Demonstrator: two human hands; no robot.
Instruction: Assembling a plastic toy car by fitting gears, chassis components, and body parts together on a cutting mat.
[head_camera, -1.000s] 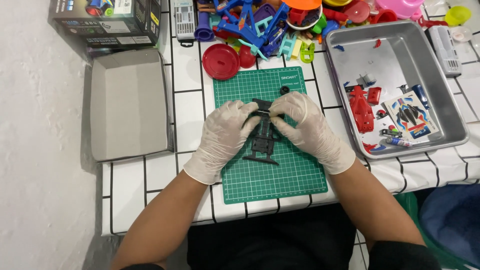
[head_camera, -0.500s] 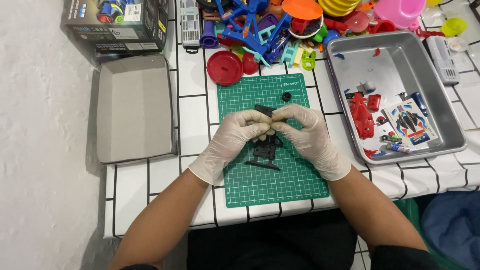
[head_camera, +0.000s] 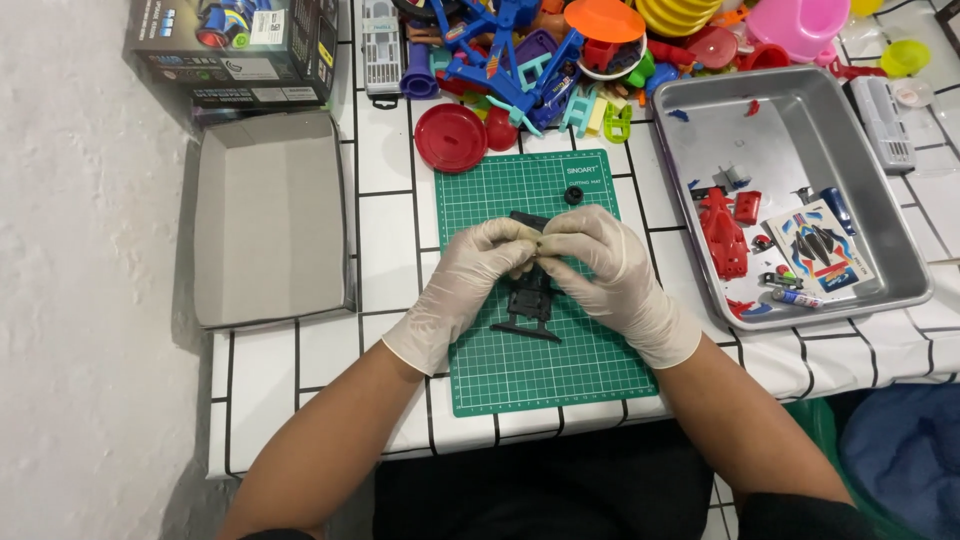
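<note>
We have a black plastic toy-car chassis (head_camera: 527, 298) lying lengthwise in the middle of the green gridded cutting mat (head_camera: 590, 370), its upper end covered by our fingers. Our left hand (head_camera: 462, 285), in a pale latex glove, has its fingertips drawn together in a pinch over that upper end; our right hand (head_camera: 606, 270), gloved the same, meets it fingertip to fingertip, and both seem to nip some small piece against the chassis. What that piece is we cannot tell, since the gloves hide it.

A small black wheel (head_camera: 573, 195) sits alone near the mat's top edge, apart from our hands. Right of the mat stands a shallow metal tray (head_camera: 880, 210) with red plastic body parts (head_camera: 722, 238) and a sticker sheet (head_camera: 818, 245). Above the mat lies a round red lid (head_camera: 451, 138); to the left, an open grey cardboard box tray (head_camera: 268, 215).

As we judge it, the risk lies in the pinch: a tiny part squeezed between slick glove tips may spring loose and vanish among the coloured toy pieces (head_camera: 520, 60) heaped nearby, and uneven pressure could tilt the chassis off the mat.
</note>
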